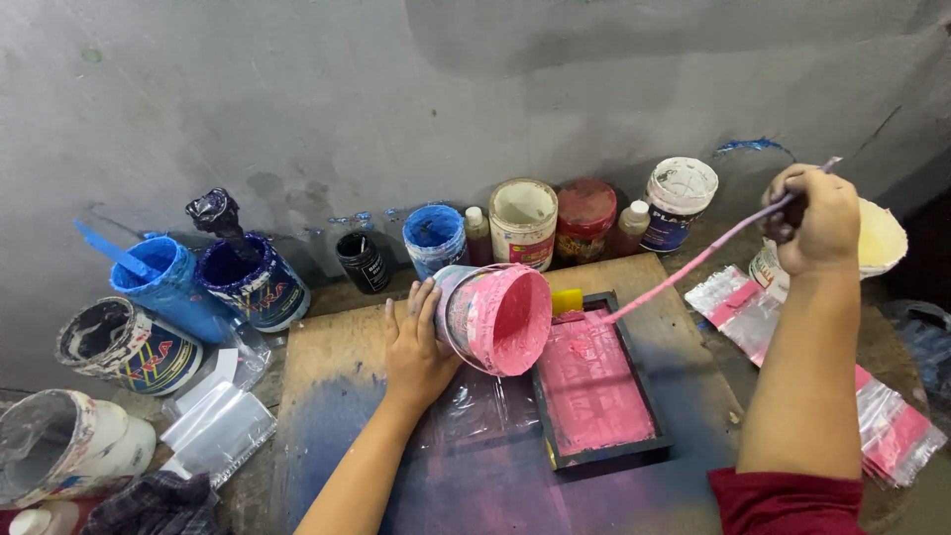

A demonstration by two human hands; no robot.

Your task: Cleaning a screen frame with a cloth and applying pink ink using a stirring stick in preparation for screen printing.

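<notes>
The left hand [416, 347] lies with fingers spread against the back of a small pink paint tub [495, 317], tipping it on its side so that its open mouth faces the black-framed printing screen [599, 391] at the middle of the wooden board [327, 367]. The right hand [814, 220], raised over the board's far right corner, has its fingers closed round the upper end of a long pink-coated stick [684, 269], whose lower end reaches down to the near rim of the tub, just above the top of the screen. As far as the view shows, pink ink already covers most of the screen's mesh, with a thicker patch near its far end beside a yellow scraper [567, 300]; the tub's inside is coated pink, and whether much ink is left in it cannot be told. Behind the board, along the grey wall, stand a blue tub [434, 238], a white-lidded tub [523, 220], a red-lidded jar [585, 218] and small bottles; off the board's left edge lie blue tubs and a dark blue tub [253, 282] with a caked stirrer. Clear plastic bags with pink prints [892, 426] lie along the right edge.
</notes>
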